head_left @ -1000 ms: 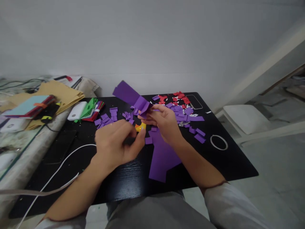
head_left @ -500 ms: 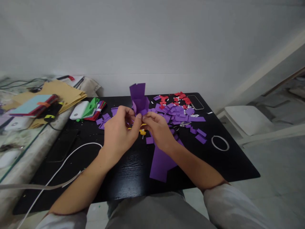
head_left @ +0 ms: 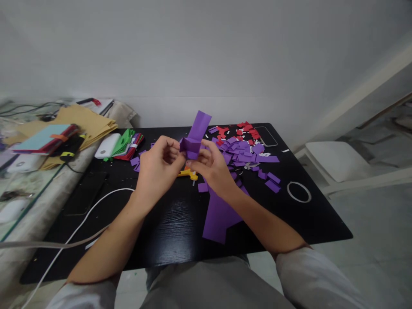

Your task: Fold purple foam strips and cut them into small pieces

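A folded purple paper piece (head_left: 194,141) is held up between both hands above the black table, one long flap pointing up and to the right. My left hand (head_left: 162,165) grips its left side between thumb and fingers. On its lower right side, my right hand (head_left: 214,169) pinches the paper with thumb and curled fingers. Below the hands lies a yellow tool (head_left: 189,173), partly hidden. A large flat purple sheet (head_left: 220,216) rests on the table under my right wrist.
Purple scraps (head_left: 240,152) and red scraps (head_left: 249,128) cover the back right of the black table (head_left: 174,231). A metal ring (head_left: 298,192) lies at right. At left are green paper (head_left: 124,143), a dark phone (head_left: 85,193) and a white cable (head_left: 93,210).
The purple paper has been turned and tilted, its upper flap now leaning right instead of upright. Both hands have shifted slightly, and more of the yellow tool shows.
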Available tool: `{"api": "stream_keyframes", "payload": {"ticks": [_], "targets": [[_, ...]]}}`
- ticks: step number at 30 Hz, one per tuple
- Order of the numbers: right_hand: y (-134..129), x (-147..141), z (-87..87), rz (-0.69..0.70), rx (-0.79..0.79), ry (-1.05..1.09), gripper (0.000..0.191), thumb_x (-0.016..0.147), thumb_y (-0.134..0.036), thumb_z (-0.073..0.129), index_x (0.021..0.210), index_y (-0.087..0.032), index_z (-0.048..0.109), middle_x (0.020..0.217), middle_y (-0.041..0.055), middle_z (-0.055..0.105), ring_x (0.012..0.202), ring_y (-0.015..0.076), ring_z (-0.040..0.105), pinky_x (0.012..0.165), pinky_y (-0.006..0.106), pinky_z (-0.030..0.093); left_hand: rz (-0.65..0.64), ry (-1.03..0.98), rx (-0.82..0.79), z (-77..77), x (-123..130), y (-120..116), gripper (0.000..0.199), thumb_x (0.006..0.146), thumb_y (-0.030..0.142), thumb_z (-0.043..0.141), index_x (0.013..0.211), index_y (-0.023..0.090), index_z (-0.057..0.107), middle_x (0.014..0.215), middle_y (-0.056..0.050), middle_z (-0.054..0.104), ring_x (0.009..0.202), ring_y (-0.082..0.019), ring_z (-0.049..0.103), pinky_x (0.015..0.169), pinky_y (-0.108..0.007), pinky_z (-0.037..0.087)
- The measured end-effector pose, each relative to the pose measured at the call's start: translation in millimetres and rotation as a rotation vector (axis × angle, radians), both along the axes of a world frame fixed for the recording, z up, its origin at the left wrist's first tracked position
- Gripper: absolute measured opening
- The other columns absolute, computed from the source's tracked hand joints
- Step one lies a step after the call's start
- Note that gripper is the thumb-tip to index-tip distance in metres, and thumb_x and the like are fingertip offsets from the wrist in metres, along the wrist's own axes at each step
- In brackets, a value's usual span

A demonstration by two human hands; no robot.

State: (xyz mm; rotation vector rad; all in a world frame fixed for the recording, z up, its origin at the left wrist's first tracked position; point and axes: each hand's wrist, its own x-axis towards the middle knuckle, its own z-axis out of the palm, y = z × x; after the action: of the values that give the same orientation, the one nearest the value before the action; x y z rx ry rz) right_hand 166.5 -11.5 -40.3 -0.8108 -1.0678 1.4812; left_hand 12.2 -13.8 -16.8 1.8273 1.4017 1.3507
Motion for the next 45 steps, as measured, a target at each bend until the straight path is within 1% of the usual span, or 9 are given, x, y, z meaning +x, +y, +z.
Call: {"api": "stream_keyframes", "payload": {"ticks": [5, 11, 17, 21, 26, 29, 36, 39, 45], "targets": [[3.6, -2.9, -5.4, -0.036, 0.049, -0.013, 0.053, 0.072, -0.033, 0.086, 0.115, -0.029, 0.055, 0.091, -0.0031, 0.072, 0.080, 0.0167, 0.069, 0.077, 0.033, 0.061, -0.019, -0.016, -0.019, -0.5, -0.1, -0.2, 0.015, 0.083, 0.024, 0.072, 0.093, 0.021, 0.062, 0.077, 0.001, 0.073, 0.069, -0.014, 0.071, 0.062, -0.024, 0.056], [7.8, -3.5, -9.6, -0.094, 0.089, -0.064, 0.039, 0.077, -0.046, 0.084, 0.100, -0.027, 0.059, 0.083, -0.0029, 0.069, 0.074, 0.0160, 0.069, 0.075, 0.034, 0.062, -0.037, 0.021, -0.025, -2.3, 0.0, -1.1, 0.015, 0.083, 0.025, 0.073, 0.096, 0.021, 0.065, 0.083, -0.002, 0.076, 0.076, -0.016, 0.075, 0.069, -0.026, 0.059], [10.3, -0.8, -9.9, -0.109, 0.087, -0.034, 0.035, 0.075, -0.043, 0.086, 0.096, -0.025, 0.064, 0.080, -0.0034, 0.071, 0.070, 0.0146, 0.069, 0.072, 0.032, 0.063, -0.083, 0.073, -0.012, -3.1, -2.9, -2.2, 0.022, 0.087, 0.024, 0.073, 0.107, 0.021, 0.068, 0.090, -0.004, 0.080, 0.083, -0.018, 0.078, 0.076, -0.029, 0.062], [10.8, 3.6, -6.6, -0.042, 0.024, -0.025, 0.029, 0.074, -0.039, 0.087, 0.090, -0.023, 0.069, 0.078, -0.0024, 0.072, 0.072, 0.0150, 0.069, 0.076, 0.032, 0.063, -0.132, 0.071, -0.003, -2.8, -6.9, -2.1, 0.023, 0.089, 0.025, 0.073, 0.111, 0.021, 0.070, 0.092, -0.004, 0.080, 0.084, -0.018, 0.078, 0.078, -0.029, 0.063], [13.5, 9.5, -0.8, 0.077, -0.079, 0.067, 0.026, 0.070, -0.036, 0.090, 0.081, -0.020, 0.073, 0.077, -0.0012, 0.073, 0.071, 0.0133, 0.068, 0.083, 0.032, 0.062, -0.170, 0.085, 0.045, 1.7, -9.3, -2.5, 0.023, 0.089, 0.025, 0.075, 0.111, 0.020, 0.071, 0.093, -0.004, 0.079, 0.084, -0.016, 0.077, 0.080, -0.029, 0.064], [16.7, 14.2, 1.2, 0.153, -0.120, 0.113, 0.026, 0.069, -0.035, 0.092, 0.080, -0.020, 0.074, 0.078, -0.0006, 0.074, 0.072, 0.0131, 0.069, 0.081, 0.030, 0.063, -0.223, 0.047, 0.084, 5.3, -11.7, -3.0, 0.027, 0.089, 0.023, 0.077, 0.115, 0.020, 0.070, 0.094, -0.003, 0.077, 0.084, -0.015, 0.075, 0.079, -0.027, 0.063], [21.2, 24.8, 2.8, 0.343, -0.247, 0.237, 0.018, 0.071, -0.022, 0.091, 0.082, -0.015, 0.079, 0.076, -0.0002, 0.075, 0.069, 0.0080, 0.068, 0.066, 0.015, 0.059, -0.257, 0.004, 0.113, 12.1, -17.7, -3.2, 0.025, 0.088, 0.028, 0.081, 0.110, 0.019, 0.074, 0.093, -0.005, 0.077, 0.082, -0.016, 0.073, 0.077, -0.028, 0.060], [19.3, 24.2, 3.6, 0.343, -0.244, 0.244, 0.017, 0.072, -0.021, 0.090, 0.083, -0.015, 0.079, 0.077, -0.0004, 0.074, 0.069, 0.0075, 0.068, 0.066, 0.014, 0.058, -0.242, 0.035, 0.070, 15.1, -17.8, -5.4, 0.021, 0.090, 0.029, 0.077, 0.108, 0.019, 0.076, 0.090, -0.004, 0.077, 0.079, -0.016, 0.071, 0.073, -0.027, 0.058], [14.4, 18.7, 5.9, 0.255, -0.141, 0.177, 0.020, 0.070, -0.025, 0.092, 0.080, -0.018, 0.076, 0.076, -0.0025, 0.071, 0.071, 0.0090, 0.066, 0.067, 0.020, 0.057, -0.178, 0.031, -0.035, 15.6, -13.5, -6.5, 0.013, 0.090, 0.030, 0.074, 0.094, 0.018, 0.077, 0.081, -0.003, 0.076, 0.069, -0.013, 0.068, 0.062, -0.023, 0.053]]}}
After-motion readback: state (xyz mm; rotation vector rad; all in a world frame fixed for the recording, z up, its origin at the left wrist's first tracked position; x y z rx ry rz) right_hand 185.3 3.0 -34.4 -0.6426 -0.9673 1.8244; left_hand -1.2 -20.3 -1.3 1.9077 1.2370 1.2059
